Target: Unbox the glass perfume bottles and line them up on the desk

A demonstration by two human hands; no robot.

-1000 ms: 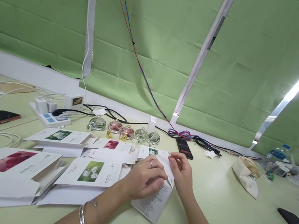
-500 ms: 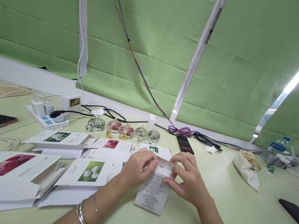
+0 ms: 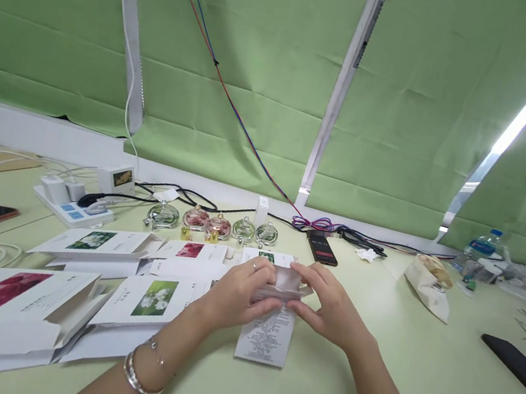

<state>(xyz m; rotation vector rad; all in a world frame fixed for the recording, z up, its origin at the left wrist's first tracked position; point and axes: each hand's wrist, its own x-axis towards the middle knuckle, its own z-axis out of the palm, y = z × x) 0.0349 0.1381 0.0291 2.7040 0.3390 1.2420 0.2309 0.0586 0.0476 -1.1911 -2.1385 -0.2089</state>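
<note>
A small white carton [image 3: 265,341] with printed text on its near face lies in front of me, its open end turned away. My left hand [image 3: 240,293] closes on the left edge of that open end, thumb beneath and fingers curled at the rim. On the right edge, my right hand [image 3: 331,310] pinches the carton between thumb and fingers. Between the hands the pale inside of the mouth shows. Just beyond lies another carton with a green picture [image 3: 266,257]. Flat white boxes with flower pictures, among them a white-flower box [image 3: 154,299] and a red-flower box [image 3: 0,292], lie to the left.
Several round glass bottles, such as a clear one [image 3: 162,214] and a pink one [image 3: 218,226], stand behind with gold caps [image 3: 212,236]. A phone [image 3: 323,248], power strip [image 3: 68,210], cables, white bag [image 3: 427,288], water bottle [image 3: 481,248] and dark slab [image 3: 516,366] surround the work area.
The carton's end has gone from flatter to spread apart, its mouth now showing between my hands. Both hands have closed in on its edges. The whole view has shifted slightly.
</note>
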